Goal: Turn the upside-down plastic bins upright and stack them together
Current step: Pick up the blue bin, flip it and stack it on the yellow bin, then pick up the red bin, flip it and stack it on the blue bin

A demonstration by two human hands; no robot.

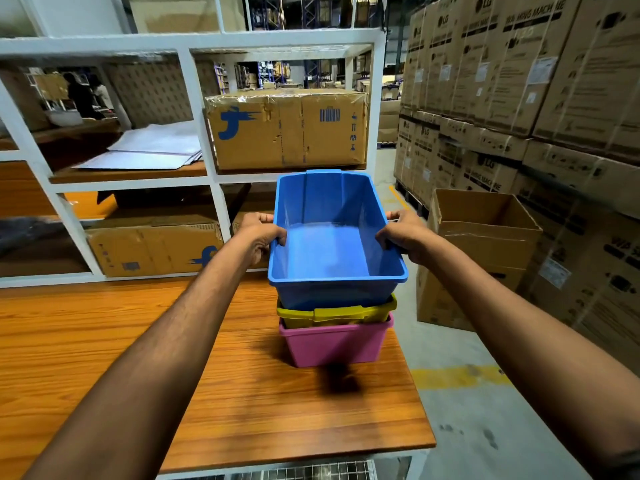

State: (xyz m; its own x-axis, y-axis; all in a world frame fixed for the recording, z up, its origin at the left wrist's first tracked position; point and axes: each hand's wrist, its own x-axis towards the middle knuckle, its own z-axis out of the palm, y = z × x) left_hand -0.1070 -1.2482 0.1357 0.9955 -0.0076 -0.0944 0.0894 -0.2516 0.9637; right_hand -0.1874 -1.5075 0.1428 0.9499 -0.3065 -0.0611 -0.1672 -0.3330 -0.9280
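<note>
Hands, left (259, 237) and right (403, 233), arms outstretched, grip blue bin (332, 258) rims.

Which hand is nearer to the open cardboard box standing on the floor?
Right. The right hand grips the blue bin's rim on the side facing the open cardboard box; the left hand grips the opposite rim, farther from it.
</note>
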